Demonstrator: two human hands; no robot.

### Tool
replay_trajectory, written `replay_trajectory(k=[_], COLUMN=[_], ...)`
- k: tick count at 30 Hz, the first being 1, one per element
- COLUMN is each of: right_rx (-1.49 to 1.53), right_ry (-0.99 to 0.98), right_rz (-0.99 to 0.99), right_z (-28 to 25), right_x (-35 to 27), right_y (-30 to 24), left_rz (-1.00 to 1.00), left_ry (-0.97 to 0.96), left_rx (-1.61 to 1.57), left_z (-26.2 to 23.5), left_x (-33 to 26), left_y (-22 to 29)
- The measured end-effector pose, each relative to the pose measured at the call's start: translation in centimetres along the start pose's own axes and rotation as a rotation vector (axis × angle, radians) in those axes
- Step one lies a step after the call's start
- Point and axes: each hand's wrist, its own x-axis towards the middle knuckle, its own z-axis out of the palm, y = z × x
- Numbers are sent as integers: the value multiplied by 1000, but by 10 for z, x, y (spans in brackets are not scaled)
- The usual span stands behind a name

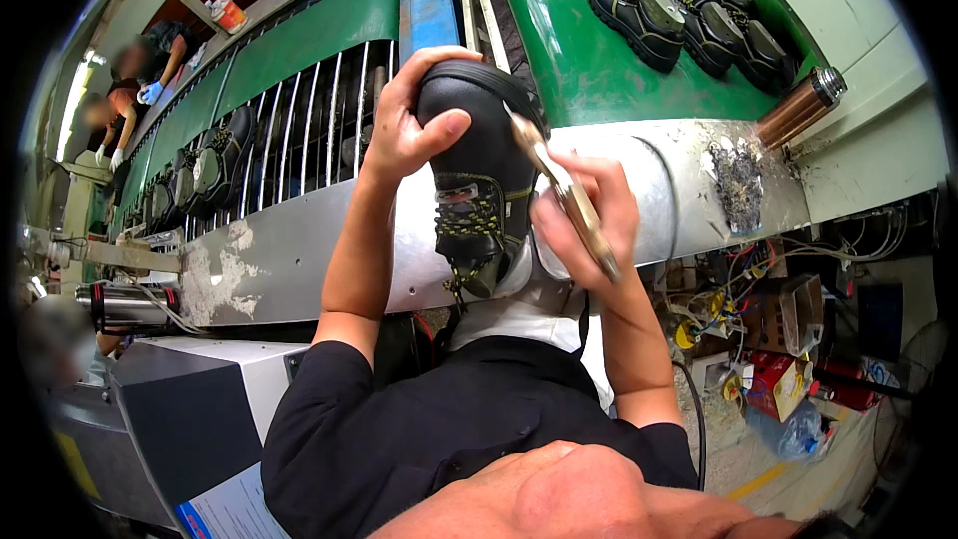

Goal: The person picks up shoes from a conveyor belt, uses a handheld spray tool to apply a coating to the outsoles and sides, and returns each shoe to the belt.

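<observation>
My left hand (407,120) grips the toe end of a black lace-up boot (477,175), sole turned away from me, yellow-black laces hanging down. The boot sits over a white form against my chest. My right hand (589,225) is closed around a slim metal hand tool (564,190) whose tip touches the boot's edge near the sole.
A green conveyor (589,60) carries three more black boots (689,10) at the upper right. A rack with white bars (299,120) holds boots at the left. Another person works at the far left (125,90). A copper cylinder (803,105), cables and boxes (788,339) lie right.
</observation>
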Motion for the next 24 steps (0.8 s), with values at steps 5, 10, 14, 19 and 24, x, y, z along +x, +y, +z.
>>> replay_trajectory(k=[5, 10, 14, 19, 24], right_rx=[112, 104, 87, 18, 6], right_ry=[74, 161, 98, 89, 63], right_rz=[68, 76, 98, 41, 124], right_z=[18, 23, 25, 36, 41], right_x=[12, -20, -51, -82, -93], right_y=[23, 43, 62, 77, 78], left_rz=[-29, -56, -85, -110, -117], left_ry=[11, -18, -12, 46, 136], left_rx=[-87, -158, -239, -310, -348], left_z=[-15, -19, -27, -35, -53], left_x=[8, 9, 8, 5, -4], left_y=[-17, -25, -32, -46, -63])
